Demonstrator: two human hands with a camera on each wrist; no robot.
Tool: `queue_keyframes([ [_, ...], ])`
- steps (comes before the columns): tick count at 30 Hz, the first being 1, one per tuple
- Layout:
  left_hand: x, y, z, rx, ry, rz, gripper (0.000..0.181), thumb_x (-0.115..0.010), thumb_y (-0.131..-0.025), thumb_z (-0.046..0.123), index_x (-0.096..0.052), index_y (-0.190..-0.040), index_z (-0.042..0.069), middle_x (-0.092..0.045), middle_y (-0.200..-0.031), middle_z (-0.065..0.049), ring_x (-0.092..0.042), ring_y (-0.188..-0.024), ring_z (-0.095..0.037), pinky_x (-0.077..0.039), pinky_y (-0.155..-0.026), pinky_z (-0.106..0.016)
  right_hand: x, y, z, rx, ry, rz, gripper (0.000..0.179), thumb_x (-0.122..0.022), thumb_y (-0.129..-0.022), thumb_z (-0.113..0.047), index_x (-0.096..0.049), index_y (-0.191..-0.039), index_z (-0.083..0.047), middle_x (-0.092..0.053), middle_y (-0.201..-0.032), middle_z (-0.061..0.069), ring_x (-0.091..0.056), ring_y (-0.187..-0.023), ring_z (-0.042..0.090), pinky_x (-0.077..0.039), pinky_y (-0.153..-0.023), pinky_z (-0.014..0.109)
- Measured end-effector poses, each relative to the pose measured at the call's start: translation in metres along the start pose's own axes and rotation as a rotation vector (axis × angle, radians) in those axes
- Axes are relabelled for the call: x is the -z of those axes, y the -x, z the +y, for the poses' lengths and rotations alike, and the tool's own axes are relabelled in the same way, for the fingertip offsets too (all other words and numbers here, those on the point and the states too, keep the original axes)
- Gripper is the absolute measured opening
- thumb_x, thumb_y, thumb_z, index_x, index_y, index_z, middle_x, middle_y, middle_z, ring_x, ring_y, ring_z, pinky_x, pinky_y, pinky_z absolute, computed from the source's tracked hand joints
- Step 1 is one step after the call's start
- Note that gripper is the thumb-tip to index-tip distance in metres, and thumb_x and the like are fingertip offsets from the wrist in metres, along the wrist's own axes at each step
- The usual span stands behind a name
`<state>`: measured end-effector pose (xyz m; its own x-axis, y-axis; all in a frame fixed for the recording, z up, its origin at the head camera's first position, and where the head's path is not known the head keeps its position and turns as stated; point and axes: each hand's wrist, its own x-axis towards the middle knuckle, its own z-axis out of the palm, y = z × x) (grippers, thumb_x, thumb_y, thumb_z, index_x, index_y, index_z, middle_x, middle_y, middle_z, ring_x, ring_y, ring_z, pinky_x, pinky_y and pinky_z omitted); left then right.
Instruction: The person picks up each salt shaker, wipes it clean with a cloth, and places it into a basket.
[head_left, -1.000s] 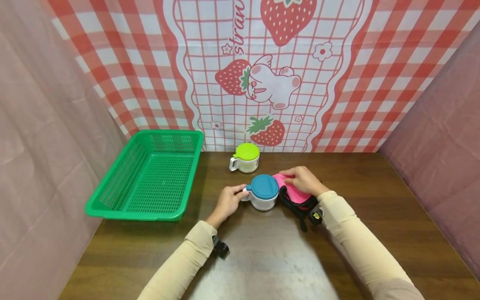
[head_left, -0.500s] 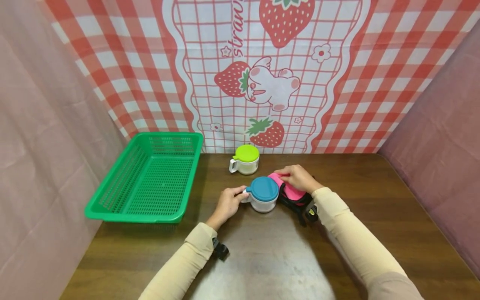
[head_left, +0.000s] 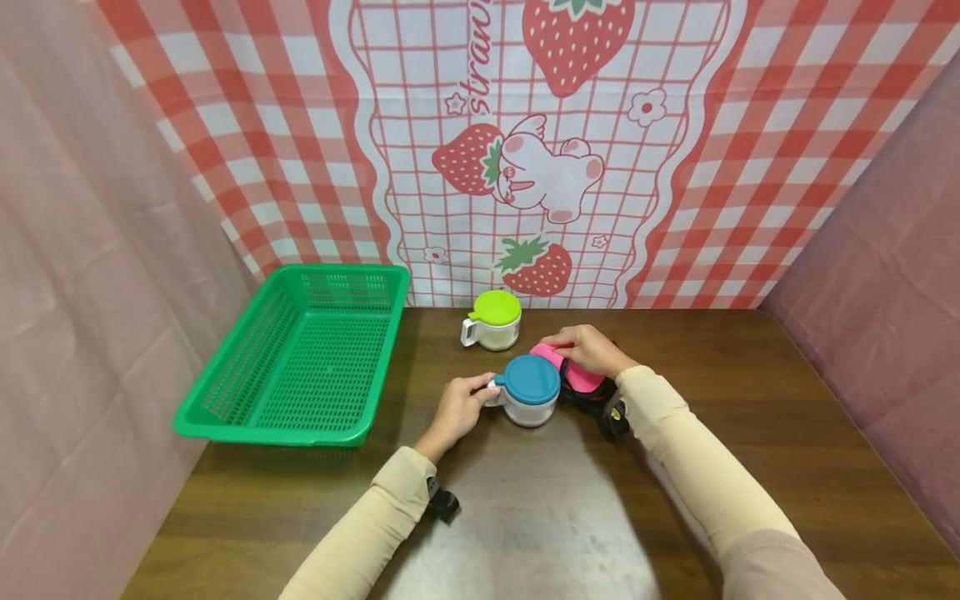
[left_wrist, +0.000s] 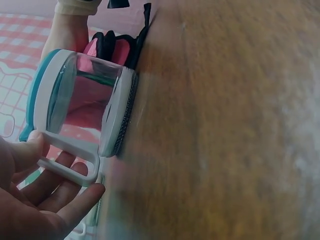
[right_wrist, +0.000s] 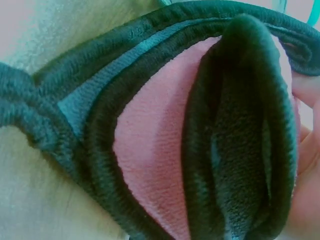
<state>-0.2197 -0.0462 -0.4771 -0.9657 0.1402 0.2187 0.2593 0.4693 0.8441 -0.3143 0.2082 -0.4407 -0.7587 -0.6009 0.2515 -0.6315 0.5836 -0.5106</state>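
A clear seasoning jar (head_left: 531, 412) with a blue lid and white handle stands on the table. My left hand (head_left: 459, 408) grips its handle (left_wrist: 82, 172), thumb near the lid's tab and fingers below, as the left wrist view shows. Just right of the jar lies a folded pink cloth (head_left: 583, 378) with thick black edging. My right hand (head_left: 592, 350) pinches the cloth's far end, close behind the jar. In the right wrist view the cloth (right_wrist: 155, 135) fills most of the frame, its black-edged folds hiding much of the fingers.
Behind the blue-lidded jar stands a similar jar (head_left: 498, 333) with a green lid, its handle to the left. A green plastic basket (head_left: 386, 358) sits at the left of the wooden table (head_left: 540, 517). A checked strawberry-print curtain (head_left: 697, 167) hangs along the back edge.
My right hand has drawn slightly left and back, and the pink cloth has shifted with it, more of it now behind the jar. The left hand and the jar stay put.
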Motion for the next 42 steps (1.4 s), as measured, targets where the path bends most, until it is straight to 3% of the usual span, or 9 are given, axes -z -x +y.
queue_keyframes([
  [8, 0.000, -0.001, -0.003, 0.005, -0.021, -0.008, 0.034, -0.069, -0.089, 0.016, -0.068, -0.117, -0.003, -0.070, -0.115, -0.019, -0.067, -0.109, -0.033, -0.051, -0.095, -0.043, -0.005, -0.013, 0.005, 0.037, 0.001, -0.037, 0.023, -0.070, -0.086, -0.004, -0.075, -0.108, -0.005, -0.074, -0.094, 0.012, -0.067, -0.087, 0.024, -0.054, -0.076, 0.034],
  [17, 0.001, 0.001, 0.000, 0.015, -0.001, -0.005, 0.034, -0.069, -0.089, 0.016, -0.068, -0.117, -0.003, -0.069, -0.115, -0.019, -0.066, -0.110, -0.033, -0.050, -0.097, -0.045, -0.006, -0.031, 0.003, 0.075, -0.018, -0.140, 0.024, -0.068, -0.085, 0.001, -0.074, -0.109, -0.002, -0.073, -0.096, 0.011, -0.065, -0.088, 0.022, -0.052, -0.076, 0.030],
  [22, 0.002, 0.001, -0.001, -0.022, -0.018, -0.006, 0.033, -0.070, -0.088, 0.015, -0.069, -0.116, -0.004, -0.070, -0.113, -0.019, -0.067, -0.108, -0.033, -0.051, -0.095, -0.044, -0.008, -0.040, 0.001, 0.052, -0.037, -0.205, 0.026, -0.066, -0.086, 0.004, -0.073, -0.110, -0.001, -0.074, -0.102, 0.013, -0.066, -0.093, 0.025, -0.051, -0.076, 0.027],
  [31, 0.002, -0.003, -0.003, -0.048, -0.025, 0.018, 0.031, -0.070, -0.087, 0.014, -0.070, -0.114, -0.002, -0.072, -0.110, -0.018, -0.069, -0.105, -0.032, -0.053, -0.093, -0.042, -0.008, -0.051, 0.000, 0.010, -0.033, -0.267, 0.025, -0.068, -0.085, 0.000, -0.074, -0.109, -0.005, -0.075, -0.101, 0.015, -0.067, -0.094, 0.028, -0.054, -0.080, 0.036],
  [42, 0.003, -0.001, 0.001, -0.008, -0.044, -0.002, 0.032, -0.070, -0.088, 0.016, -0.070, -0.116, -0.001, -0.071, -0.112, -0.017, -0.067, -0.108, -0.032, -0.052, -0.094, -0.044, -0.008, -0.051, -0.002, -0.069, 0.079, -0.357, 0.032, -0.065, -0.083, 0.003, -0.073, -0.113, -0.007, -0.073, -0.108, 0.014, -0.066, -0.107, 0.031, -0.053, -0.091, 0.042],
])
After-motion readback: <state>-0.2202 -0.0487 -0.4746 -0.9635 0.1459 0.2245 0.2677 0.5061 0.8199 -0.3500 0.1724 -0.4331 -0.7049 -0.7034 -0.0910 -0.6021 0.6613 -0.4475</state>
